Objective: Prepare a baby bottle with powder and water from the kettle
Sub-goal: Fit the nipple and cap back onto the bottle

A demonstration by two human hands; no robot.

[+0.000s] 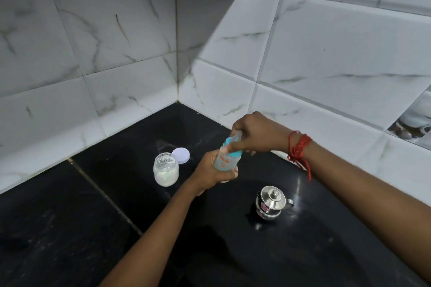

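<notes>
Progress entry: we read the task as at an early or a late capping step, and cannot fix which; the baby bottle [224,160] is held up above the black counter [93,216], between the powder jar [166,169] and the kettle [271,202], touching neither; the left hand [208,171] is wrapped round the lower body of the bottle, fingers curled about it; the right hand [256,135], a red thread [299,149] tied at its wrist, grips the top of the bottle, fingers closed over the clear cap and the teal collar [235,153]; whether it is unscrewing or tightening we cannot tell. Done, by the lie of things: the powder jar stands open, its white lid [181,155] flat on the counter just behind it, white powder visible inside. Not shown as done: the kettle sits upright on the counter with its own lid on, well apart from both hands. Bottle appearance: translucent, pale body with reddish print, teal ring at the neck, tilted slightly; its contents are hidden by the fingers and the blur, so we record no level of powder or water. Our judgement: if the bottle is empty, opening, dosing, pouring and closing all remain.
</notes>
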